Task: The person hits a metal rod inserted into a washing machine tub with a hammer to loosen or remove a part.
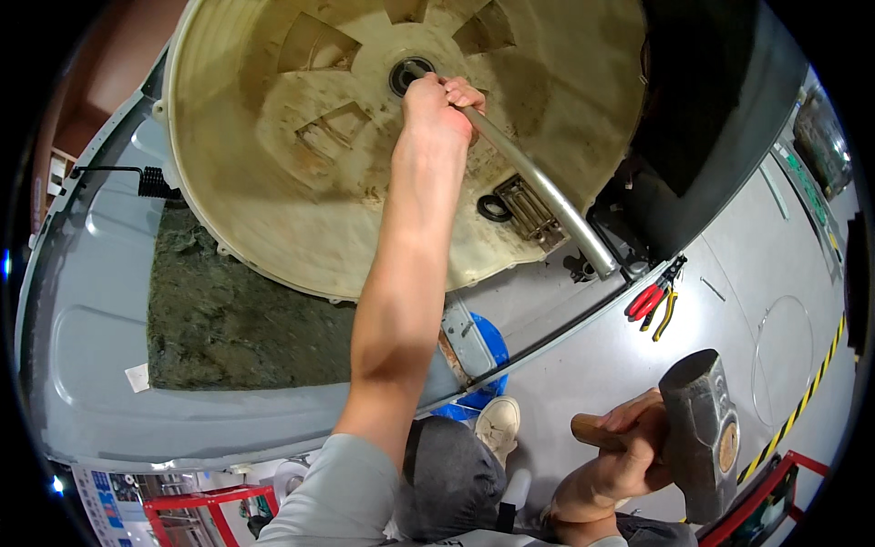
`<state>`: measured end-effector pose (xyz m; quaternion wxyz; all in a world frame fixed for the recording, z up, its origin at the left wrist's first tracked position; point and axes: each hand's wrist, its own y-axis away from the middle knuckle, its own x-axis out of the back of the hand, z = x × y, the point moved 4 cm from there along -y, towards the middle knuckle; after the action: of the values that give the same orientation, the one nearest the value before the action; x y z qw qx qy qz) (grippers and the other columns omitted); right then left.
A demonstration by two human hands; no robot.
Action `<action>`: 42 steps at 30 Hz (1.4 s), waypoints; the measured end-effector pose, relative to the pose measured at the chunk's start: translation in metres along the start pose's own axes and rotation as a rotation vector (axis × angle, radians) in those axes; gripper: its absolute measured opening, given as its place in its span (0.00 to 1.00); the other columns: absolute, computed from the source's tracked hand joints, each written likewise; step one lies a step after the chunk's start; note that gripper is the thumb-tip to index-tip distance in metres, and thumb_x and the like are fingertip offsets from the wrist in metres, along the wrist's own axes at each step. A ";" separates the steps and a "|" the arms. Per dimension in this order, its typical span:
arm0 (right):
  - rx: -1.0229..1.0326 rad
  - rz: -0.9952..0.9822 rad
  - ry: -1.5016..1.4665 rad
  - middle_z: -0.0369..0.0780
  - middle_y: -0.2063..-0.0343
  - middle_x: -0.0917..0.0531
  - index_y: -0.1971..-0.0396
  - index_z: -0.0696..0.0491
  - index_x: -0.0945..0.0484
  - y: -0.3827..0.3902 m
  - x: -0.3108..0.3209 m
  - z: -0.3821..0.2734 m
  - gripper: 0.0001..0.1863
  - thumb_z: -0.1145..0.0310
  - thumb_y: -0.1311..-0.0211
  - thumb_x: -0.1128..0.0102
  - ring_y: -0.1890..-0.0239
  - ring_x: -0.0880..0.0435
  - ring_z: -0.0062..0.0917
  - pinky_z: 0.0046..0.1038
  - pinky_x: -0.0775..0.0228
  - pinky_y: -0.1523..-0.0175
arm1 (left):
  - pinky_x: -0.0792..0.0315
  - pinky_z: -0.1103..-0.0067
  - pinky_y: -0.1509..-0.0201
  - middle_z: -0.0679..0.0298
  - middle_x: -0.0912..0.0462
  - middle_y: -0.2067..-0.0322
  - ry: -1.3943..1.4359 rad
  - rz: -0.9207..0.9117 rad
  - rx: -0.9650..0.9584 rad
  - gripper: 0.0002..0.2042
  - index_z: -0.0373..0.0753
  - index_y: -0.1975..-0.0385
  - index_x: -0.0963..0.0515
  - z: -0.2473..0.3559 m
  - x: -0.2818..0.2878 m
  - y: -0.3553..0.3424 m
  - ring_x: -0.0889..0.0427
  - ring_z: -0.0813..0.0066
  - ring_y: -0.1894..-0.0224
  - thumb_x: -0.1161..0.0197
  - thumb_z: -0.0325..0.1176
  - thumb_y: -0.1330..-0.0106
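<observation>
My left hand point(441, 102) is wrapped round a long metal bar point(547, 191). One end of the bar meets the dark round bearing seat point(401, 75) at the centre of a large cream plastic washing machine tub point(246, 164). From there the bar slants to the lower right, past the tub's rim. Lower right, my right hand point(633, 442) grips a sledgehammer point(700, 438) by its short wooden handle, close to the steel head. The hammer is apart from the bar. Inside the tub lie a black rubber ring point(493, 209) and a slotted metal piece point(529, 211).
The tub rests within a grey metal cabinet point(91, 365), beside a dark green insulation mat point(246, 319). Pliers with red handles point(647, 299) and yellow-black pliers point(666, 315) lie at right on the floor. A blue round object point(488, 342) sits below the cabinet edge, near my shoe point(498, 425).
</observation>
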<state>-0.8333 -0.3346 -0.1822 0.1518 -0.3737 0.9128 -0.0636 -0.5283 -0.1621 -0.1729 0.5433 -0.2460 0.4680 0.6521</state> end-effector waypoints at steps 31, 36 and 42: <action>-0.116 0.005 -0.112 0.39 0.86 0.33 0.68 0.65 0.37 -0.003 0.004 0.034 0.12 0.75 0.55 0.53 0.91 0.35 0.18 0.19 0.37 0.87 | 0.50 0.87 0.91 0.70 0.45 0.90 0.041 -0.029 -0.025 0.16 0.41 0.81 0.45 -0.008 0.029 0.020 0.48 0.82 0.92 0.68 0.42 0.35; -0.101 -0.018 -0.124 0.39 0.85 0.33 0.68 0.65 0.37 0.000 0.002 0.035 0.13 0.76 0.55 0.53 0.91 0.35 0.18 0.19 0.38 0.87 | 0.49 0.87 0.91 0.68 0.45 0.91 0.080 -0.087 -0.014 0.16 0.39 0.81 0.45 -0.002 0.033 0.016 0.47 0.80 0.91 0.69 0.41 0.34; -0.099 -0.017 -0.128 0.40 0.85 0.33 0.67 0.65 0.37 0.001 -0.002 0.033 0.13 0.77 0.56 0.54 0.90 0.35 0.18 0.18 0.38 0.88 | 0.49 0.87 0.92 0.68 0.44 0.91 0.090 -0.077 0.005 0.16 0.40 0.81 0.45 0.002 0.035 0.011 0.47 0.80 0.92 0.69 0.41 0.34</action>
<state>-0.8222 -0.3323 -0.2127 0.1905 -0.3919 0.9000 0.0045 -0.5486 -0.1433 -0.1973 0.5470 -0.2916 0.4837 0.6178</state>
